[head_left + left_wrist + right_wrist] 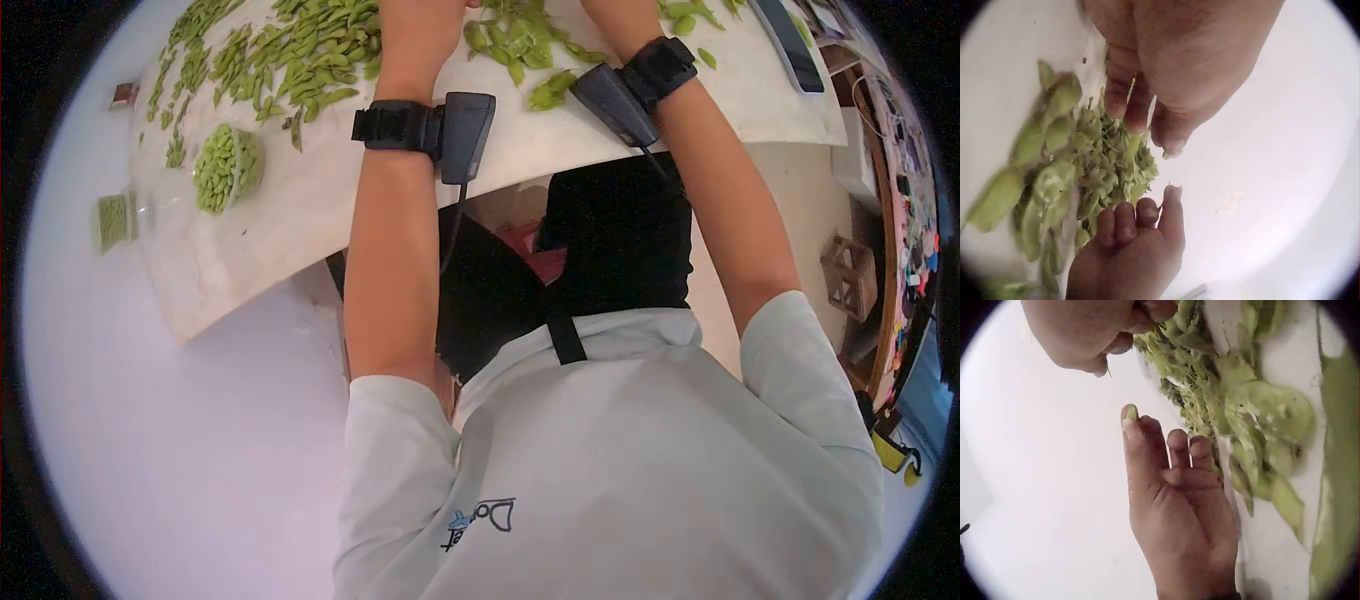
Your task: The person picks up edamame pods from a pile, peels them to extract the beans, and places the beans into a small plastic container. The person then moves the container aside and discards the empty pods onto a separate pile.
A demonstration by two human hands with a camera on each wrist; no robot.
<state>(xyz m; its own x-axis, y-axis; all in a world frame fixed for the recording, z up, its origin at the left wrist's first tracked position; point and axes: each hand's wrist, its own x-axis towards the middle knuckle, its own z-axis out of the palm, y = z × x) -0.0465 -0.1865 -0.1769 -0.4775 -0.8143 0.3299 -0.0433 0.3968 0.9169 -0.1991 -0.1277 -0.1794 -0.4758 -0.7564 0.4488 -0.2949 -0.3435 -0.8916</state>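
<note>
In the right wrist view, my left hand is raised over the table with a small green piece pinched at the thumb tip. My right hand faces it in the left wrist view, its fingers curled. A thin dark strand shows between its thumb and index fingertip. Just below both hands lies a heap of green edamame pods and hulls, with flatter split pods beside it. The head view cuts off most of both hands at its top edge.
On the pale table, many whole edamame pods spread across the far left. A clear tub of shelled beans stands near the left edge. A phone lies at the right. Shelves with small items stand farther right.
</note>
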